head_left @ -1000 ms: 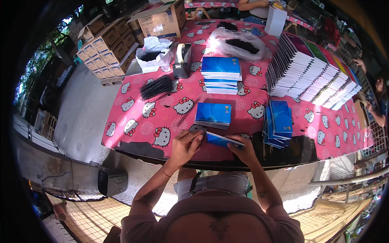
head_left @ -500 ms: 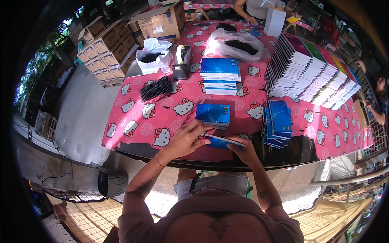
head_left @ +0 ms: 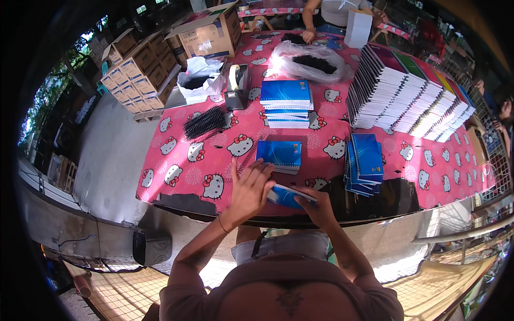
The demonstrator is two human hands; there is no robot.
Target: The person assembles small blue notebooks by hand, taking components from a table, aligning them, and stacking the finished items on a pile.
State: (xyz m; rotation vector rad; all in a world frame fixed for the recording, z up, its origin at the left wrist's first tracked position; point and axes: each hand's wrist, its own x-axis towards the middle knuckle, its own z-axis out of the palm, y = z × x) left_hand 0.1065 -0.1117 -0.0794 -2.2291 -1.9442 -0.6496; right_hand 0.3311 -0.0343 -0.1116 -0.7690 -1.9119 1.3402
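In my right hand (head_left: pixel 319 207) is a small blue-covered notebook (head_left: pixel 289 197), its pages edge turned up, gripped between thumb and fingers near the table's front edge. My left hand (head_left: pixel 250 187) is at the notebook's left end, fingers stretched out and thumb close to its edge. Just beyond, a short stack of blue notebooks (head_left: pixel 278 153) lies on the table. A thin spiral coil (head_left: pixel 246 159) rests to the left of that stack, partly hidden by my left hand. Fanned blue spiral notebooks (head_left: pixel 368 158) lie to the right.
Behind stand a taller blue notebook stack (head_left: pixel 286 96), a tape dispenser (head_left: pixel 236 88), a bundle of black coils (head_left: pixel 205 123) and a plastic bag of coils (head_left: pixel 313 63). Large notebook stacks (head_left: pixel 396 88) fill the right. Cartons (head_left: pixel 209 35) stand far left; a person (head_left: pixel 342 12) works opposite.
My left hand's fingers have straightened and spread at the notebook's end. The notebook has tilted slightly, its right end lower. The person opposite has moved a hand.
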